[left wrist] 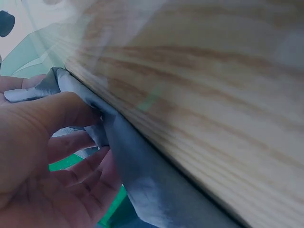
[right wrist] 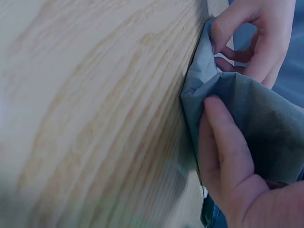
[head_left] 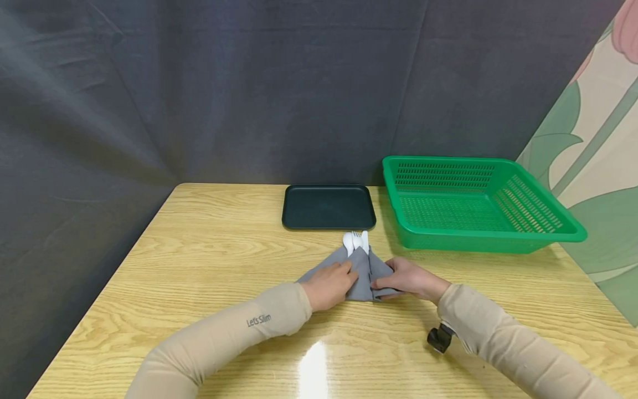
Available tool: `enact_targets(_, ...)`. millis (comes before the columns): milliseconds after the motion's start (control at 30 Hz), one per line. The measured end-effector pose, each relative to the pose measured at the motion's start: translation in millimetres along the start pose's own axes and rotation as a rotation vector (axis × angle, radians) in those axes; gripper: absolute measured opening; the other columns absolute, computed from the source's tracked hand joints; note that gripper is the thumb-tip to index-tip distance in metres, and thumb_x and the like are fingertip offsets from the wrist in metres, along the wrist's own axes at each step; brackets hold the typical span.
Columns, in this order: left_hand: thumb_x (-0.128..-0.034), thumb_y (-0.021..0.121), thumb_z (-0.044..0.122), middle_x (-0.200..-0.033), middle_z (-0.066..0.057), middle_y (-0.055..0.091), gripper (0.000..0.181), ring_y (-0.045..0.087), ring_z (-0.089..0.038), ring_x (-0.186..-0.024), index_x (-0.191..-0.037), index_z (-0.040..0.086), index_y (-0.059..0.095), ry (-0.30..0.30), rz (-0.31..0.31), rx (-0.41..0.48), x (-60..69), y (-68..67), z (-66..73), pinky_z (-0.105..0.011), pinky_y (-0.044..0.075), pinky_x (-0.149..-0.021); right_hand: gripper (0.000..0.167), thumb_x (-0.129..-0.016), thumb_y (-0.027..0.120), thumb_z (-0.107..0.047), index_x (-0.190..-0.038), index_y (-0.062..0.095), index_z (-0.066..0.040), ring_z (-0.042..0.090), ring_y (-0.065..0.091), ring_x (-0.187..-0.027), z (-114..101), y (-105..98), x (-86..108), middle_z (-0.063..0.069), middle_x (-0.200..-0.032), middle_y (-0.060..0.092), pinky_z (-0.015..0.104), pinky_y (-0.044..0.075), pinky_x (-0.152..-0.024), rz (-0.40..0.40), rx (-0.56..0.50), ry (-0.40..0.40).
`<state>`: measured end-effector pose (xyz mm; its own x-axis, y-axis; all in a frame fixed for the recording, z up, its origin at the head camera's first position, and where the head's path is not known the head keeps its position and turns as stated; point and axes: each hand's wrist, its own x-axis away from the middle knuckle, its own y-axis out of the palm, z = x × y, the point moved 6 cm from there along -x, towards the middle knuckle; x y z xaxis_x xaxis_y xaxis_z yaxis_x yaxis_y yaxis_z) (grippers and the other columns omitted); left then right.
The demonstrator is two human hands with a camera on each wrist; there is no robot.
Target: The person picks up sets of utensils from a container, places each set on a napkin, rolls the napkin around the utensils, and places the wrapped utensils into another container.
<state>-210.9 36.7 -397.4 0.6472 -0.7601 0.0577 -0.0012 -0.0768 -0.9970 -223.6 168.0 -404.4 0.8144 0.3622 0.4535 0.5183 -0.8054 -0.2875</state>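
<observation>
A folded grey cloth napkin [head_left: 360, 280] lies on the table, with a white spoon [head_left: 348, 240], fork [head_left: 356, 240] and knife [head_left: 365, 241] side by side, their heads out of its far edge and their lower parts hidden in the cloth. On its left part, my left hand [head_left: 329, 285] [left wrist: 47, 156] pinches the cloth near the fold, thumb at the near edge. My right hand [head_left: 411, 278] [right wrist: 242, 175] grips the right flap, thumb on top in the head view. The right wrist view has both hands close together on the cloth [right wrist: 266, 123].
A black tray [head_left: 329, 207] lies just beyond the cutlery, near the table's far edge. To its right stands a green perforated basket [head_left: 468, 239]. A dark curtain [head_left: 279, 94] hangs behind the wooden table [head_left: 209, 244], and a flowered cloth is at the right.
</observation>
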Motion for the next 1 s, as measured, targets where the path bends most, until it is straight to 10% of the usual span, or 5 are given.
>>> enact_targets(1000, -0.0907, 0.06, 0.016, -0.11, -0.007, 0.058, 0.033, 0.061, -0.018, -0.094, -0.123, 0.012, 0.059, -0.059, -0.09, 0.092, -1.5, -6.0, -2.2, -0.026, 0.052, -0.075, 0.061, -0.094, 0.052, -0.038, -0.126, 0.041, 0.013, 0.017, 0.063, -0.095, -8.0, 6.8, 5.2, 0.023, -0.121, 0.051, 0.037, 0.055, -0.086, 0.002, -0.039, -0.008)
